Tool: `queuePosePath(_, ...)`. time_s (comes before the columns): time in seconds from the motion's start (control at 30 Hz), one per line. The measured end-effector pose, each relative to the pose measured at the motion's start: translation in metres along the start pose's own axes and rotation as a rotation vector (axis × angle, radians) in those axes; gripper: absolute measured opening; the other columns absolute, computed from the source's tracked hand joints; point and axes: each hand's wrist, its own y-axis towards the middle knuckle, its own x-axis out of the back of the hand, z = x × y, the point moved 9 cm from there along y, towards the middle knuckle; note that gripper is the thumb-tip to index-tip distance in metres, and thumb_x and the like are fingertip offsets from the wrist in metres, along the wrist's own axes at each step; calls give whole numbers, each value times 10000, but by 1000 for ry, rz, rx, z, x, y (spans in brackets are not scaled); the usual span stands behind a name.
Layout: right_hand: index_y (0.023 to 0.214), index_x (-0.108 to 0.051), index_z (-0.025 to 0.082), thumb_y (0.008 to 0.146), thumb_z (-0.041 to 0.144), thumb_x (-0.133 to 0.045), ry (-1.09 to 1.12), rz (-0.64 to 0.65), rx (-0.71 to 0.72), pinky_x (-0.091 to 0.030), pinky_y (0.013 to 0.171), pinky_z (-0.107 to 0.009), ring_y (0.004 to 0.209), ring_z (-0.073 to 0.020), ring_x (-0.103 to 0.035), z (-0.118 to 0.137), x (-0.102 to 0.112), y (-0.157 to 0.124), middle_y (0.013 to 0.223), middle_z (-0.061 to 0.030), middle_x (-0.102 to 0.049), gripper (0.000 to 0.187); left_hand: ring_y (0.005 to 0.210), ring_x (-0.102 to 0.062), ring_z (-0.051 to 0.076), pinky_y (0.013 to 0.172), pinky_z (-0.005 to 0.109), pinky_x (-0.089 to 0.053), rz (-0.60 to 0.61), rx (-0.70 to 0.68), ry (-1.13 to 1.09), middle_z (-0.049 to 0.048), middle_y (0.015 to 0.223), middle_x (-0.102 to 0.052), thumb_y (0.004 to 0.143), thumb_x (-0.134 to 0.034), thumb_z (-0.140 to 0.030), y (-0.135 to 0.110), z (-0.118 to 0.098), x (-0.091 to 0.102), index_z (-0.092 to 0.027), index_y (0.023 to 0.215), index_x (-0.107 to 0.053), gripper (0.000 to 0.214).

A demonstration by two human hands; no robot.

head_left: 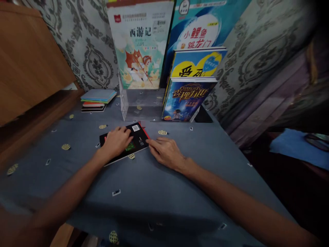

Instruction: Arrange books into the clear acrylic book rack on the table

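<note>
A thin black book [118,157] with a red spine edge and a white barcode label lies flat on the grey tablecloth. My left hand [117,141] rests on top of its cover, fingers loosely spread and pressing down. At the book's right corner, my right hand [166,152] pinches the edge between its fingertips; the thumb is partly hidden. Just behind the book stands a clear acrylic rack [144,99]. It holds a tall pale green book [140,44] at the left and a blue book [187,99] at the front right.
Behind the blue book are a yellow-and-blue book [187,67] and a teal book [218,24]. A small stack of books [97,96] sits at the back left. A wooden panel [31,61] borders the left side, and patterned curtain [87,55] hangs behind. The table's right edge slopes away beside dark fabric.
</note>
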Motion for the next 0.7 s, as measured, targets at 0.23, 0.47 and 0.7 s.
queuePosePath(0.23,1182,-637,183,1003,277,-460,26,120,-87,-497,778,-325,834,-208,-661,4,-3,2,851,-77,-724,268,1010,-679,342,787,398,-496,126,143,39,170,1089,-708,1008,-387,-407,0,36,-2,-139,1147,-651,402)
queuePosePath(0.47,1361,-526,151,1002,339,-483,176,165,-81,-456,1037,-473,1256,-284,-563,-3,-26,20,1310,-172,-641,407,1024,-683,367,810,428,-504,156,207,55,200,1058,-726,998,-395,-353,-6,53,-5,-131,1193,-639,384)
queuePosePath(0.7,1403,-498,165,997,430,-477,176,175,-150,-371,1115,-517,1384,-302,-455,-29,-54,53,1462,-167,-531,485,1006,-692,363,828,442,-513,120,296,-10,223,1060,-724,990,-374,-312,0,66,-13,-96,1143,-663,392)
